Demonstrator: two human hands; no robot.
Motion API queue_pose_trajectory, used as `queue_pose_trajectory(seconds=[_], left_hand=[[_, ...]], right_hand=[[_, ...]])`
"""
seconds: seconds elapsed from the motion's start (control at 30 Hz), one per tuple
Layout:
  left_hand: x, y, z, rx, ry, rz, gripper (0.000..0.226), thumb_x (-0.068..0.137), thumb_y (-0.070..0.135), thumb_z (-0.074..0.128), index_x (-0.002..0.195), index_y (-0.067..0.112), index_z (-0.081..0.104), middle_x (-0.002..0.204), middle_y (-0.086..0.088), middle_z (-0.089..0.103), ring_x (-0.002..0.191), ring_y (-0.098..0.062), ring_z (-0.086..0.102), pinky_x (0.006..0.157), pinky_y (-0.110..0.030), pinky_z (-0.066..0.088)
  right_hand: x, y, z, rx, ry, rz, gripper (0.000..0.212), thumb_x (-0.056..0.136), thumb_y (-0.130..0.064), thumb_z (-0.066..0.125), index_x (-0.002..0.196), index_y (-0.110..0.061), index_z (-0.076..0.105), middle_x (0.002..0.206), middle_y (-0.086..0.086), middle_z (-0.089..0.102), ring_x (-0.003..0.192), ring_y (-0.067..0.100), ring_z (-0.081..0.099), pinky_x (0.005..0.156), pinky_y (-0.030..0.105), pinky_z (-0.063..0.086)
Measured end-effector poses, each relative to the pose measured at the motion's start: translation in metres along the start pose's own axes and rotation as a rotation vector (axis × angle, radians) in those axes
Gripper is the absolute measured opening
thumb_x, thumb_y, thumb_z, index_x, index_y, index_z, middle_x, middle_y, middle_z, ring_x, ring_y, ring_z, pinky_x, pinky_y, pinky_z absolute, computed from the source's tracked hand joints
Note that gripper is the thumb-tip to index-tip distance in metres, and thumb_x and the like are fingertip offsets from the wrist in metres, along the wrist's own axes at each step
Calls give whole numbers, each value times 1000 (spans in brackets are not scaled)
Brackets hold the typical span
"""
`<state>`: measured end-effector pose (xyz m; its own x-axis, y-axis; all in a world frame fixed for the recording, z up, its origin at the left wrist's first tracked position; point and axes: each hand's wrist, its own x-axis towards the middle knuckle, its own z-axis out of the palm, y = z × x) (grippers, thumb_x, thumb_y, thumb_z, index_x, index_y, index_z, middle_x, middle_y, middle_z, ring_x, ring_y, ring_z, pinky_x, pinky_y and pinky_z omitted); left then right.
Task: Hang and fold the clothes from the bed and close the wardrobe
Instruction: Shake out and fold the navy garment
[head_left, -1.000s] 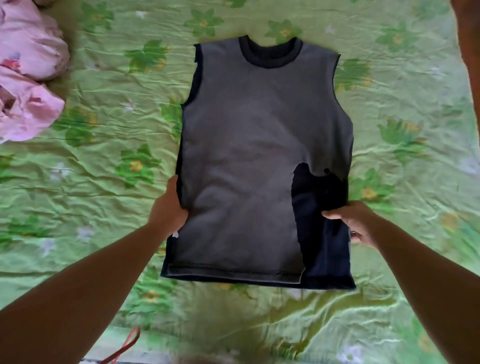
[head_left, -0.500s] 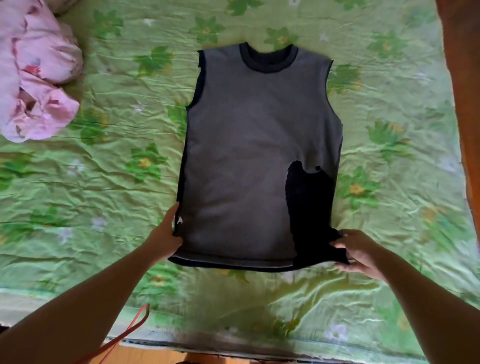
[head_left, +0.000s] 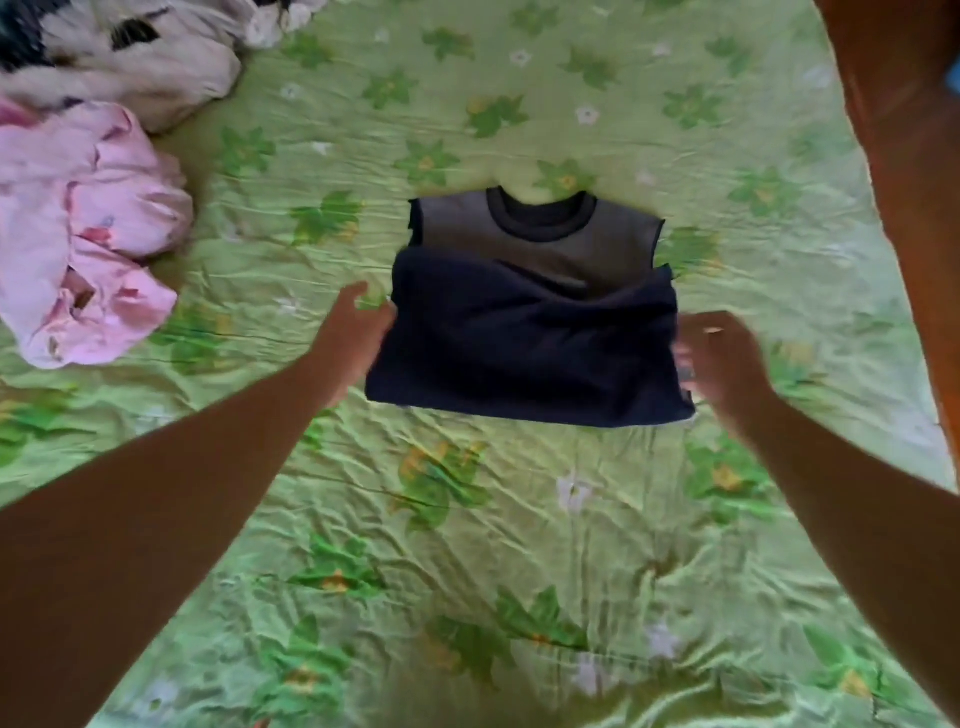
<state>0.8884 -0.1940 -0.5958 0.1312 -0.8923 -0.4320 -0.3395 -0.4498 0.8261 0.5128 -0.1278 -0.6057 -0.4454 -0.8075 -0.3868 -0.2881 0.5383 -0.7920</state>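
Head view. Shirt (head_left: 530, 343), centre of frame: its hem, flat half a second ago, is now folded up over the chest with the collar left bare; one fold judged done. Left hand (head_left: 353, 332) at the left edge, spread, holding nothing. Right hand (head_left: 722, 358) at the right edge, blurred; grip cannot be told. Green floral sheet (head_left: 467, 519); pink clothes (head_left: 88, 234) upper left; wooden panel (head_left: 904, 156) upper right.
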Motion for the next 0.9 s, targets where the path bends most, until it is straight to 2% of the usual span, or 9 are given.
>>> queue_pose_trajectory(seconds=[0.1, 0.17, 0.27, 0.37, 0.5, 0.6, 0.8, 0.83, 0.9], left_hand=[[-9, -48, 32, 845, -233, 403, 65, 92, 22, 67, 151, 15, 39, 143, -14, 47, 133, -29, 46, 110, -38, 38], [-6, -77, 49, 1200, -277, 499, 77, 91, 30, 67, 156, 22, 27, 152, -9, 35, 140, -29, 35, 110, -41, 39], [7, -97, 64, 1492, -206, 547, 77, 88, 24, 67, 153, 26, 26, 146, -8, 37, 131, -29, 40, 104, -41, 41], [22, -103, 69, 1553, -203, 529, 77, 82, 11, 68, 146, 26, 29, 139, -10, 38, 119, -33, 46, 90, -42, 46], [31, -102, 68, 1516, -230, 506, 62, 84, 4, 63, 137, 24, 37, 124, -6, 45, 109, -32, 50, 76, -42, 49], [19, -100, 64, 1469, -331, 438, 50, 88, 6, 59, 132, 24, 45, 115, -4, 50, 103, -30, 55, 73, -41, 51], [-58, -112, 51, 1490, -884, 155, 46, 85, 6, 59, 129, 23, 59, 127, -5, 61, 117, -28, 61, 96, -42, 53], [-72, -117, 49, 1495, -978, 102, 46, 86, 6, 61, 129, 21, 59, 128, -6, 61, 117, -27, 60, 97, -39, 53], [-82, -118, 48, 1476, -1070, 27, 35, 87, 19, 65, 121, 17, 62, 121, -5, 63, 108, -24, 62, 92, -36, 54]], right_hand=[[-18, 39, 52, -742, -270, -469, 52, 95, -45, 63, 137, -16, 54, 133, 10, 58, 124, 32, 54, 99, 44, 47], [-22, 61, 77, -1181, -361, -628, 65, 92, -47, 61, 149, -27, 36, 148, 6, 40, 135, 30, 39, 104, 46, 43], [-17, 76, 96, -1428, -273, -650, 66, 91, -26, 60, 149, -26, 29, 141, 7, 40, 125, 31, 42, 95, 46, 42], [-5, 81, 107, -1508, -224, -675, 59, 90, -13, 55, 145, -20, 33, 129, 8, 47, 111, 31, 50, 79, 41, 43], [6, 80, 112, -1432, -300, -629, 41, 90, -10, 56, 129, -17, 45, 113, 4, 55, 100, 27, 57, 66, 36, 43], [0, 79, 105, -1333, -402, -535, 34, 90, -12, 52, 124, -17, 49, 112, 6, 59, 101, 31, 61, 72, 39, 51], [-79, 91, 85, -1339, -922, -310, 35, 86, -23, 54, 120, -21, 61, 121, 10, 67, 112, 34, 65, 89, 40, 55], [-94, 96, 82, -1349, -999, -276, 35, 86, -30, 55, 119, -20, 62, 122, 9, 67, 113, 33, 65, 89, 40, 55], [-111, 100, 79, -1322, -1034, -252, 50, 83, -63, 51, 109, -22, 62, 117, 5, 67, 109, 31, 65, 80, 37, 50]])
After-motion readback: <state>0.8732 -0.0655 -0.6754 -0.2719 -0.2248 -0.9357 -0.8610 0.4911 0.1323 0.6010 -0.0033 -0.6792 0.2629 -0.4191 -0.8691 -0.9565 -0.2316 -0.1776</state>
